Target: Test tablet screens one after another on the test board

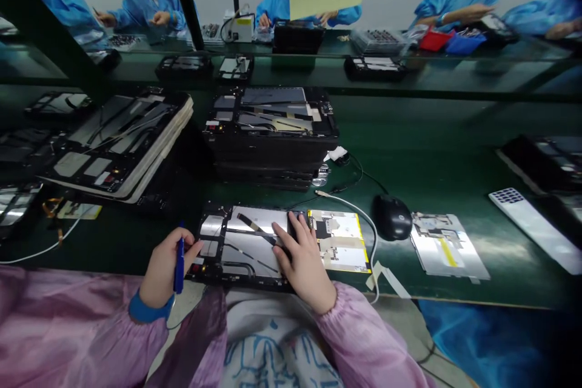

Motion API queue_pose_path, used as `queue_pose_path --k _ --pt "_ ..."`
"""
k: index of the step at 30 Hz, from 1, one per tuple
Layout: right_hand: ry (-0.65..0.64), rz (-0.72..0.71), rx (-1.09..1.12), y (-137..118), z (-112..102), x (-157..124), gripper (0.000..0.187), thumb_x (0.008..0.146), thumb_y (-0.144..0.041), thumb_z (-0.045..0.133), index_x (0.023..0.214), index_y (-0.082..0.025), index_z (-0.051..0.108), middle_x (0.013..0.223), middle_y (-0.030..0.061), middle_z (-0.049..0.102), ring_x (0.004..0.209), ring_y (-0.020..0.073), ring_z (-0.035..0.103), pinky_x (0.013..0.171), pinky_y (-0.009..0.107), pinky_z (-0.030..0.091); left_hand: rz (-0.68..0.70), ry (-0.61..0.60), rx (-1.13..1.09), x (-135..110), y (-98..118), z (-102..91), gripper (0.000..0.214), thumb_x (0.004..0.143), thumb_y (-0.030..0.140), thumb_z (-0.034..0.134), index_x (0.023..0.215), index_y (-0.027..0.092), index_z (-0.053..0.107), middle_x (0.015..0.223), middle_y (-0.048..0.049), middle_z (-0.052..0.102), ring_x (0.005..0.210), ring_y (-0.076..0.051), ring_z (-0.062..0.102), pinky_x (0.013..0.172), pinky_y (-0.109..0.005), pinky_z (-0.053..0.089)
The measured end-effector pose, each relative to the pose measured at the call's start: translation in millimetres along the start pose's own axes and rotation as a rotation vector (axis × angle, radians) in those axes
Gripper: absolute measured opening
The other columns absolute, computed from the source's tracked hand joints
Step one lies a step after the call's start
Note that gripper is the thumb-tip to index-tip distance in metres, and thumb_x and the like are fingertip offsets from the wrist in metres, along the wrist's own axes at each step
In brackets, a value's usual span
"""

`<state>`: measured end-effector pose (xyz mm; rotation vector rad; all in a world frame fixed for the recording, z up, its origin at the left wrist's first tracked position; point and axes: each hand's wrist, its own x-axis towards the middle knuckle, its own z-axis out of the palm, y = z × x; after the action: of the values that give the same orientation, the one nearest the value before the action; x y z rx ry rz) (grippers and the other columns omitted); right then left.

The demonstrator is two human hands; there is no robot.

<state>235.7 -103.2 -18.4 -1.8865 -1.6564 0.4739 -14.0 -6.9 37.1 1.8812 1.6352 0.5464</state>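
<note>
You're bending over an open tablet [264, 257], hands apart.
In the head view, your left hand [159, 264] is clasping a blue pen [179, 267] near the tablet's left edge; your right hand [304, 257] is lying spread on its right part (fingers loose). The tablet is resting on the green table [454, 179], before a tall stack of tablets [273, 148].

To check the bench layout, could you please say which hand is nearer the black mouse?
Right. The right hand rests on the open device, left of the black mouse; the left hand, holding a blue pen, is farther away, at the device's left end.
</note>
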Motion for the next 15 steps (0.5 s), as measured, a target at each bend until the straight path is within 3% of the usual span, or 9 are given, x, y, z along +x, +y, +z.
queue_pose_path --k 3,6,9,11,15 --pt "0.021 -0.034 0.12 2 -1 -2 0.026 0.091 -0.023 0.044 0.109 -0.023 0.062 0.141 0.0113 0.046 0.139 0.0329 0.028 0.11 0.068 0.01 -0.016 -0.054 -0.089 6 10 -2.1 0.028 0.074 0.044 0.059 0.069 0.02 0.044 0.062 0.004 0.046 0.056 -0.013 0.046 0.055 -0.024 0.04" --pt "0.058 -0.089 0.285 6 -8 -3 0.013 0.087 -0.022 0.048 0.089 -0.021 0.06 0.12 0.011 0.062 0.133 0.0309 0.04 0.111 0.067 0.007 0.015 -0.118 -0.147 12 20 -3.2 0.026 0.078 0.041 0.056 0.071 0.021 0.042 0.062 0.0049 0.039 0.055 -0.012 0.042 0.053 -0.023 0.037" --pt "0.041 -0.278 0.504 14 -27 -3 0.015 0.089 -0.022 0.043 0.09 -0.023 0.058 0.098 0.0076 0.07 0.119 0.0253 0.055 0.112 0.059 0.021 0.079 -0.066 -0.152 12 28 -6.6 0.026 0.081 0.038 0.053 0.068 0.021 0.038 0.061 0.0052 0.036 0.054 -0.012 0.038 0.051 -0.024 0.035" --pt "-0.048 -0.439 0.583 19 -47 -2 0.023 0.092 -0.023 0.037 0.096 -0.024 0.06 0.093 0.0061 0.071 0.106 0.0212 0.063 0.108 0.05 0.035 0.166 0.043 -0.146 8 33 -12.6 0.029 0.081 0.036 0.053 0.065 0.021 0.035 0.059 0.0051 0.036 0.052 -0.012 0.037 0.05 -0.025 0.034" --pt "-0.195 -0.574 0.437 18 -88 2 0.032 0.092 -0.018 0.035 0.106 -0.025 0.063 0.107 0.0073 0.069 0.101 0.02 0.062 0.09 0.041 0.049 0.364 0.327 -0.082 -7 35 -31.2 0.035 0.075 0.034 0.062 0.057 0.021 0.035 0.053 0.0051 0.038 0.049 -0.011 0.039 0.051 -0.027 0.038"
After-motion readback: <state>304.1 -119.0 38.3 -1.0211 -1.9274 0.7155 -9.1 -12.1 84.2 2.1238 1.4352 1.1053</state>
